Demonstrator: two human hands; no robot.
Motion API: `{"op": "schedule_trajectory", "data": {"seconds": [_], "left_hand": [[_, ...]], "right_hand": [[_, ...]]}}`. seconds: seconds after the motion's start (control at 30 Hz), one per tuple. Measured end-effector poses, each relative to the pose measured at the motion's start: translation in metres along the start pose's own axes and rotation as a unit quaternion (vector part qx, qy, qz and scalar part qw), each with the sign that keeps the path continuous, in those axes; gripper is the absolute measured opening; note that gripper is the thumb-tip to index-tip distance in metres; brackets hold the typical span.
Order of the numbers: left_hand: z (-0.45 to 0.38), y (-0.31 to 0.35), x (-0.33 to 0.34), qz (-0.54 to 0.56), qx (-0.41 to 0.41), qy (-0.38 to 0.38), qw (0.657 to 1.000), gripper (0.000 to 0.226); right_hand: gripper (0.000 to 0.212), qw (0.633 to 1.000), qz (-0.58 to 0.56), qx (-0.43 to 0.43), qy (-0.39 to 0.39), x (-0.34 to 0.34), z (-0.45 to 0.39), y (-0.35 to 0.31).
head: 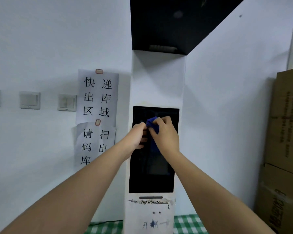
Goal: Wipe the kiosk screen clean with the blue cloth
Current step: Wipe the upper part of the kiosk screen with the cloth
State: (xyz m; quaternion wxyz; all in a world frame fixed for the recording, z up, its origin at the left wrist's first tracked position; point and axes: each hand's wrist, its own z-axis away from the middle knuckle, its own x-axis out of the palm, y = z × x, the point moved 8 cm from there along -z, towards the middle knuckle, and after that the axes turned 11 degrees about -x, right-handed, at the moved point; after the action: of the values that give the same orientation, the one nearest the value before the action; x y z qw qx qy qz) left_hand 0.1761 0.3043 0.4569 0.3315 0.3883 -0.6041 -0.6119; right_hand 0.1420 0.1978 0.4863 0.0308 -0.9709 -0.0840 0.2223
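Observation:
A white kiosk column point(157, 78) stands against the wall with a tall black screen point(152, 176) set in its front. Both my hands are raised in front of the upper part of that screen. The blue cloth point(152, 123) is bunched between them. My right hand point(166, 134) grips the cloth with curled fingers. My left hand point(136, 135) pinches the cloth's left edge with its fingertips. Part of the cloth hangs down behind my right hand, hidden.
A black hood point(176, 24) juts out from the kiosk top. Paper signs point(98, 97) and light switches point(30, 100) are on the wall to the left. Stacked cardboard boxes point(286, 132) stand at the right. A green checked cloth point(188, 223) covers the surface below.

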Motion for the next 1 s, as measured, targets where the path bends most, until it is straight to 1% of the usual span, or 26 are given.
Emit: {"op": "schedule_trajectory", "data": {"seconds": [0.07, 0.1, 0.17, 0.2, 0.27, 0.33, 0.43, 0.5, 0.53, 0.57, 0.6, 0.63, 0.67, 0.7, 0.73, 0.8, 0.83, 0.87, 0.9, 0.93, 0.97, 1.0], "left_hand": [[-0.011, 0.002, -0.014, -0.052, 0.015, 0.033, 0.998, 0.023], [-0.016, 0.001, -0.021, -0.084, 0.022, 0.057, 0.995, 0.027], [-0.026, -0.001, -0.035, -0.128, 0.021, 0.097, 0.987, 0.046], [-0.031, -0.003, -0.039, -0.139, 0.014, 0.106, 0.984, 0.053], [-0.037, -0.003, -0.044, -0.154, 0.01, 0.118, 0.981, 0.063], [-0.041, -0.001, -0.043, -0.163, 0.01, 0.117, 0.98, 0.067], [-0.043, -0.001, -0.036, -0.16, 0.023, 0.088, 0.983, 0.061], [-0.046, -0.002, -0.035, -0.153, 0.034, 0.093, 0.983, 0.059], [-0.048, -0.003, -0.037, -0.154, 0.038, 0.101, 0.982, 0.059], [-0.049, -0.004, -0.038, -0.161, 0.042, 0.109, 0.98, 0.06], [-0.05, -0.005, -0.038, -0.17, 0.044, 0.117, 0.978, 0.062], [-0.05, -0.006, -0.039, -0.18, 0.043, 0.122, 0.975, 0.065], [-0.051, -0.007, -0.039, -0.187, 0.042, 0.126, 0.973, 0.067], [-0.051, -0.008, -0.039, -0.191, 0.041, 0.126, 0.973, 0.069], [-0.051, -0.009, -0.039, -0.192, 0.038, 0.121, 0.973, 0.07], [-0.052, -0.01, -0.039, -0.185, 0.032, 0.112, 0.976, 0.072], [-0.052, -0.009, -0.039, -0.182, 0.031, 0.111, 0.976, 0.071], [-0.051, -0.009, -0.039, -0.182, 0.03, 0.113, 0.976, 0.069], [-0.051, -0.009, -0.038, -0.184, 0.029, 0.113, 0.976, 0.069], [-0.051, -0.009, -0.038, -0.186, 0.028, 0.114, 0.976, 0.069], [-0.052, -0.009, -0.039, -0.186, 0.025, 0.112, 0.976, 0.069], [-0.052, -0.01, -0.039, -0.184, 0.023, 0.11, 0.976, 0.07]], "right_hand": [[0.024, 0.999, 0.008, -0.027, 0.024, -0.002, -0.016, -0.002], [0.025, 0.999, 0.015, -0.038, 0.031, -0.002, -0.023, -0.004], [0.025, 0.996, 0.045, -0.069, 0.04, 0.002, -0.036, -0.01], [0.025, 0.993, 0.062, -0.086, 0.044, 0.004, -0.044, -0.014], [0.023, 0.99, 0.083, -0.105, 0.054, 0.009, -0.057, -0.02], [0.021, 0.988, 0.099, -0.097, 0.067, 0.014, -0.068, -0.019], [0.018, 0.986, 0.115, -0.06, 0.105, 0.022, -0.073, -0.015], [0.019, 0.986, 0.109, -0.047, 0.119, 0.032, -0.071, -0.017], [0.019, 0.986, 0.106, -0.059, 0.116, 0.037, -0.069, -0.02], [0.019, 0.984, 0.112, -0.095, 0.101, 0.043, -0.069, -0.026], [0.021, 0.975, 0.134, -0.154, 0.083, 0.047, -0.068, -0.035], [0.024, 0.958, 0.17, -0.218, 0.072, 0.05, -0.068, -0.041], [0.026, 0.941, 0.204, -0.261, 0.07, 0.048, -0.07, -0.043], [0.025, 0.936, 0.22, -0.264, 0.081, 0.042, -0.074, -0.038], [0.023, 0.945, 0.213, -0.228, 0.102, 0.034, -0.078, -0.029], [0.018, 0.974, 0.151, -0.107, 0.128, 0.025, -0.078, -0.013], [0.017, 0.98, 0.129, -0.075, 0.131, 0.029, -0.076, -0.014], [0.018, 0.981, 0.13, -0.089, 0.114, 0.037, -0.075, -0.022], [0.02, 0.975, 0.156, -0.13, 0.093, 0.045, -0.074, -0.032], [0.023, 0.961, 0.196, -0.179, 0.082, 0.049, -0.075, -0.039], [0.025, 0.949, 0.224, -0.207, 0.081, 0.047, -0.078, -0.04], [0.024, 0.948, 0.23, -0.204, 0.087, 0.04, -0.082, -0.035]]}}
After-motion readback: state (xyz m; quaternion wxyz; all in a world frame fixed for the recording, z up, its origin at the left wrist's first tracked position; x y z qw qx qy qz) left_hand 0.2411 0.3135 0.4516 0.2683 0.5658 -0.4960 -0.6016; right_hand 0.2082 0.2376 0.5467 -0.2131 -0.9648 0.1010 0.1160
